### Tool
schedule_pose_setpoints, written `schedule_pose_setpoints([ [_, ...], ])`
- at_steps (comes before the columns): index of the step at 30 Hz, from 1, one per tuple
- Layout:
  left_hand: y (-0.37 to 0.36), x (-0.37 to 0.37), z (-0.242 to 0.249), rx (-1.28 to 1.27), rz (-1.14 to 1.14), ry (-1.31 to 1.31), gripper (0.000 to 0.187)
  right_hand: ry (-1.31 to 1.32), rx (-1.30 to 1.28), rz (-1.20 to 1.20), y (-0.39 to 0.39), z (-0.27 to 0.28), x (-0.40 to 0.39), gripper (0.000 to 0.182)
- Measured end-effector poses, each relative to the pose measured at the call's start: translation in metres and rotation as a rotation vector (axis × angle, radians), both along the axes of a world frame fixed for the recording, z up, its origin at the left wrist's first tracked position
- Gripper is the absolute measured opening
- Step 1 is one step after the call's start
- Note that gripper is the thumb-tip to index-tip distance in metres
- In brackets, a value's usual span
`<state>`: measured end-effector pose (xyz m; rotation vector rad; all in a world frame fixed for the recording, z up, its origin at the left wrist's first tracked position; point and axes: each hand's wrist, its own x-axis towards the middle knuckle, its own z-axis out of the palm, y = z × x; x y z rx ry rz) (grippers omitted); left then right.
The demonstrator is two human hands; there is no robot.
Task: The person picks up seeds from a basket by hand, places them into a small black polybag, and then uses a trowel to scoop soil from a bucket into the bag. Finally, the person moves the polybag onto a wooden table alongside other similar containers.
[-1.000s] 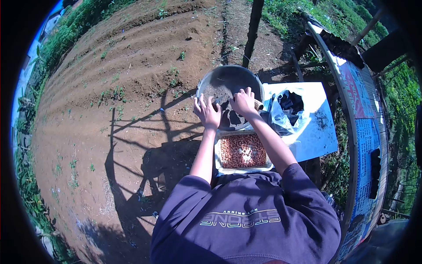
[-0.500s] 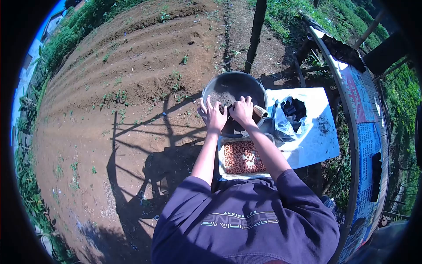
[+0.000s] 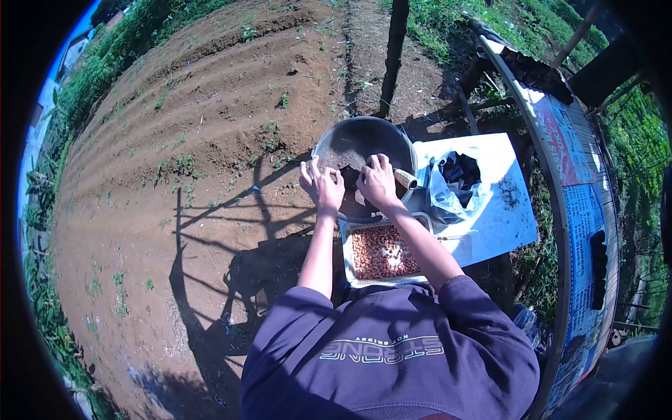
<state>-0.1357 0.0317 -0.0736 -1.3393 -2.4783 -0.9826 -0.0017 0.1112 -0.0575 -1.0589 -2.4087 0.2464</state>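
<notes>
A wide dark basin (image 3: 408,143) holds dark, loose soil (image 3: 341,145). Over its near half, my left hand (image 3: 324,186) and my right hand (image 3: 378,181) face each other with fingers bent. Between them is a small black plastic bag (image 3: 349,176), pinched by both hands at its sides. Its lower part is hard to make out against the dark basin. Close to my body, below my wrists, a pale basket (image 3: 348,264) holds many reddish-brown seeds (image 3: 371,255) with a few whitish bits among them.
Right of the basin, a clear plastic bag (image 3: 439,199) full of black plastic pieces (image 3: 460,171) stands on a white board (image 3: 509,150). A pale cylindrical object (image 3: 404,178) rests at the basin's right rim. A post (image 3: 394,59) rises behind; a printed-banner fence (image 3: 584,210) runs along the right.
Both hands have drawn slightly apart, and more of the black bag shows between them. The whole view has shifted a little.
</notes>
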Motion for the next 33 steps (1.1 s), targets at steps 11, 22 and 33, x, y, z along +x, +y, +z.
schedule_pose_setpoints([
  [11, -0.012, 0.01, -0.005, 0.093, -0.025, 0.014, 0.012, -0.076, -0.01, -0.077, -0.004, 0.006, 0.004, 0.035],
  [22, -0.014, 0.01, -0.006, 0.106, -0.116, 0.081, 0.014, -0.384, -0.222, -0.18, 0.008, 0.011, -0.019, 0.058],
  [33, -0.011, 0.01, -0.004, 0.117, -0.019, 0.004, 0.015, -0.295, -0.133, -0.045, 0.002, 0.001, -0.005, 0.037],
])
